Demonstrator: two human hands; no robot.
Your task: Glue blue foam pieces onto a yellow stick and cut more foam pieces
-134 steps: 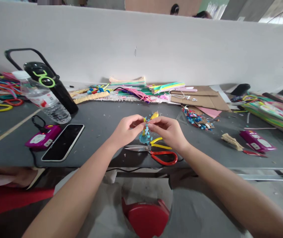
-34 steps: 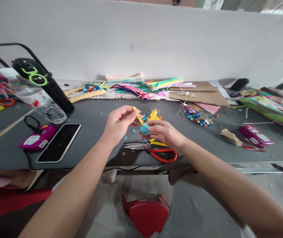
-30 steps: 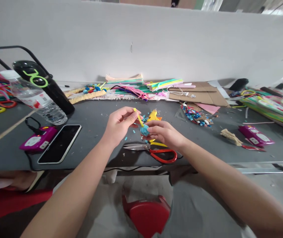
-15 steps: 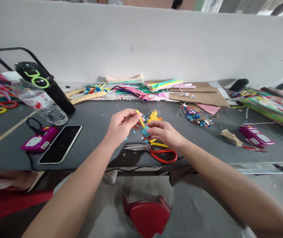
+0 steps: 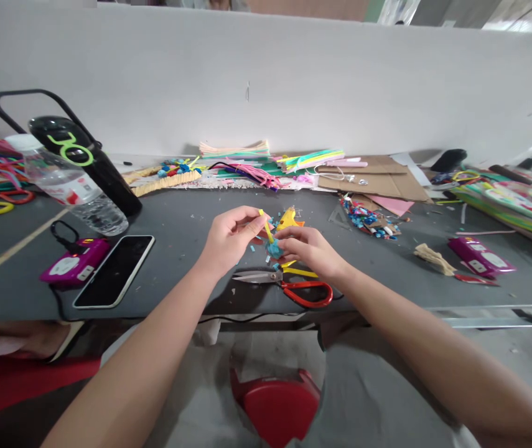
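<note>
My left hand (image 5: pixel 234 235) pinches a thin yellow strip (image 5: pixel 267 227) between thumb and fingertips. The strip slants down to a small light-blue craft piece (image 5: pixel 274 249), which the fingers of my right hand (image 5: pixel 311 247) grip from the side. The strip's lower end meets the blue piece; whether they are joined I cannot tell. Just behind my hands lies a yellow glue gun (image 5: pixel 288 218), partly covered. Below them on the grey table rests a pair of scissors (image 5: pixel 259 277) with red handles, pointing left, beside a yellow-handled tool (image 5: pixel 299 271). Small blue scraps are scattered around.
On the left are a phone (image 5: pixel 115 272), a purple power strip (image 5: pixel 75 261), a water bottle (image 5: pixel 76 186) and a black flask (image 5: pixel 107 177). Bundles of pipe cleaners (image 5: pixel 312 160) and cardboard (image 5: pixel 378 177) line the back. A purple box (image 5: pixel 480 256) sits at right.
Both hands stay nearly in place, holding the same pieces. The yellow strip and my left hand have shifted very slightly to the right and down.
</note>
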